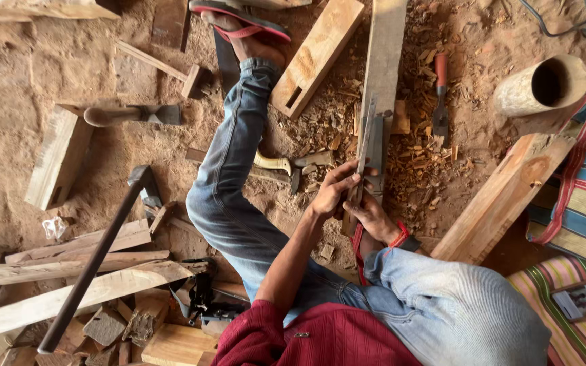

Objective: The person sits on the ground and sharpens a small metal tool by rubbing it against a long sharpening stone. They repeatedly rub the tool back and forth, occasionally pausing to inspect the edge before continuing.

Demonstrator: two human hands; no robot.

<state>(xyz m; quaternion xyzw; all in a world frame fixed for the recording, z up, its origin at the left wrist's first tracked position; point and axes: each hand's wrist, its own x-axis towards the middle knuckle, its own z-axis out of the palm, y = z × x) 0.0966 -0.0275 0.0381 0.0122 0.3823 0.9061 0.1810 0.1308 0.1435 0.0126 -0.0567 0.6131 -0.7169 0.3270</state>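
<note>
Marking seems the step in hand: left hand (334,193) pinches a metal square (367,146) against the plank (381,61), right hand (373,215) closed steadying below; next needs firm alignment.

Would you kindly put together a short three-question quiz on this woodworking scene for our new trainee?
1. True or false: both hands, the left hand and the right hand, are on the long plank.
2. Which tool lies in the shavings right of the plank? A) red-handled chisel B) saw C) drill
3. What footwear is on the outstretched foot?

Key: 1 true; 2 A; 3 a red flip-flop.
</note>
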